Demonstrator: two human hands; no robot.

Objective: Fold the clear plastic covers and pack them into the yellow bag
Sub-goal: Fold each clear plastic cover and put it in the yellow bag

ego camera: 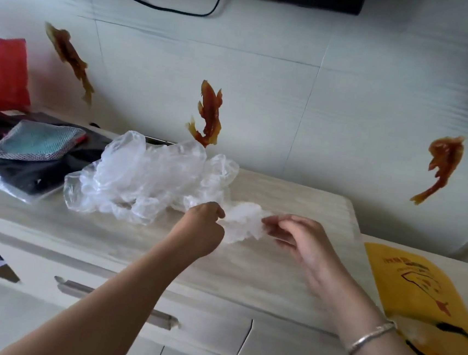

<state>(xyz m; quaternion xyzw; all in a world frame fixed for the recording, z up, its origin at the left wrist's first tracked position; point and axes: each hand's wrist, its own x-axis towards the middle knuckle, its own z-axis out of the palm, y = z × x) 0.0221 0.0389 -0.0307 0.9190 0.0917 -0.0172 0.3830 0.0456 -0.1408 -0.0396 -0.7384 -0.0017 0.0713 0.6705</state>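
Pale wood-grain surface [247, 264]. On it: a heap of clear covers [146, 180] at centre-left, a yellow bag [427, 299] flat at the right edge, dark folded fabric [28, 169] at far left with a mesh pouch [36, 141] on top.

both of the person's arms are bare and reach forward from the bottom of the view, angling in toward each other. the left hand [204, 226] is curled into a loose fist, back of the hand up, with the fingertips bunched together at the top in a pinch. the right hand [292, 237] sits just beside it, palm turned partly inward, thumb and forefinger brought together toward the left hand while the other fingers trail loosely curled below. it's a bit blurred. a silver bangle [370, 338] sits on the right wrist.
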